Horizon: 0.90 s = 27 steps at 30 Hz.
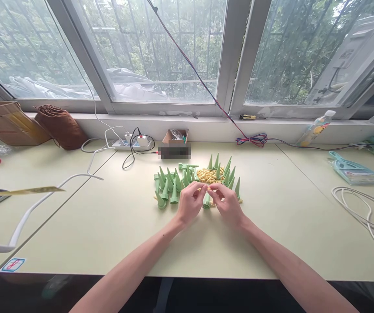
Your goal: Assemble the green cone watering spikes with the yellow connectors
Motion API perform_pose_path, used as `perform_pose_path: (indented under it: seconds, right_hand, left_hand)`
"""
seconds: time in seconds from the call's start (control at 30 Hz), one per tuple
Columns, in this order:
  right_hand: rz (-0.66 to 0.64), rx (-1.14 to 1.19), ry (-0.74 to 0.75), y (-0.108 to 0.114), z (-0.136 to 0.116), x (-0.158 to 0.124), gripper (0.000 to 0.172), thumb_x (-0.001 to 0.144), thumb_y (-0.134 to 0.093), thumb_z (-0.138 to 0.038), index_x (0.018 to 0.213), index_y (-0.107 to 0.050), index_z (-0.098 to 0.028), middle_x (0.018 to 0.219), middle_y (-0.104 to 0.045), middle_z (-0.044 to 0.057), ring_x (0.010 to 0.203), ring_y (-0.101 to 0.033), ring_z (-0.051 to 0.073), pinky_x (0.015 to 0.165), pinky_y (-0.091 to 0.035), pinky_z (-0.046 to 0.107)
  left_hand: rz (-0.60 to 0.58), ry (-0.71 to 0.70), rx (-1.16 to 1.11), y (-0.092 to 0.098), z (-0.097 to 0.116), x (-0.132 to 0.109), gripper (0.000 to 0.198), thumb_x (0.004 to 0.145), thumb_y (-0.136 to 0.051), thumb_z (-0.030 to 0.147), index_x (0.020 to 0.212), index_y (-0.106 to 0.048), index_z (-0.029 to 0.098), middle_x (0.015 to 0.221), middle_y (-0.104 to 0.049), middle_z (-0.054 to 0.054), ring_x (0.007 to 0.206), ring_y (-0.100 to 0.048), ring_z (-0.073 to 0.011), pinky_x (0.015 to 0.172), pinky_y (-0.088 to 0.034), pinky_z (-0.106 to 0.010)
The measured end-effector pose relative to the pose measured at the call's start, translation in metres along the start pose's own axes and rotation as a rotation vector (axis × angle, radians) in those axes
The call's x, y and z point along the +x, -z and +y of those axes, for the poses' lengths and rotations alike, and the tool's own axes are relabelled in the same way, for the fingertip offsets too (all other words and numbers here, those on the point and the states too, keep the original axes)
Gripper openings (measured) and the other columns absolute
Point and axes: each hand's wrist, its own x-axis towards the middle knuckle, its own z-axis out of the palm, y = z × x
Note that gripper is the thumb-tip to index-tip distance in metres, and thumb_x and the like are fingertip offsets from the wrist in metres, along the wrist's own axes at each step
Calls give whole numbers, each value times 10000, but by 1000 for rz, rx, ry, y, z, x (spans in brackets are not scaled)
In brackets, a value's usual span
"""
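Both hands meet over table (108, 226) middle. Left hand (190, 203) fingers pinched around green cone (206, 201), right hand (227, 203) pinching tiny yellow piece (209, 188) at its top. Cone looks light, stiff plastic, probably easiest gripped near wide base.

Both forearms bare, no sleeves, rings or watch visible

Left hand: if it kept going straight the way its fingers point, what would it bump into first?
The left hand points up and to the right, toward the right hand. It would probably first meet the green plastic cone held between them, then the right hand's fingers; depth is hard to judge.
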Motion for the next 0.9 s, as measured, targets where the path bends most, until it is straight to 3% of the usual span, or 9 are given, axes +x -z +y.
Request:
perform_pose_path:
  seconds: [0.5, 0.77, 0.9]
  right_hand:
    - [109, 29, 78, -3, 4, 0, 149, 960, -534, -321, 949, -619, -198, 848, -652, 38, 600, -599, 136, 560, -504, 266]
    - [259, -14, 49, -1, 2, 0, 168, 961, -526, -331, 913, -609, -193, 803, -641, 33, 598, -592, 142, 566, -516, 274]
    - [282, -11, 39, 0, 1, 1, 173, 961, -527, -339, 917, -606, -192, 784, -635, 27, 577, -583, 136, 554, -509, 267]
  left_hand:
    - [-2, 47, -48, -2, -3, -1, 281, 934, -538, 403, 848, -644, 157, 741, -633, -8, 512, -509, -78, 488, -433, -205]
    - [67, 58, -70, -1, -6, 2, 261, 914, -568, 391, 811, -626, 158, 707, -615, -7, 503, -510, -84, 474, -427, -216]
    - [51, 31, -6, -1, -5, 2, 186, 911, -574, 341, 871, -624, 167, 785, -641, -12, 527, -500, -77, 503, -428, -216]
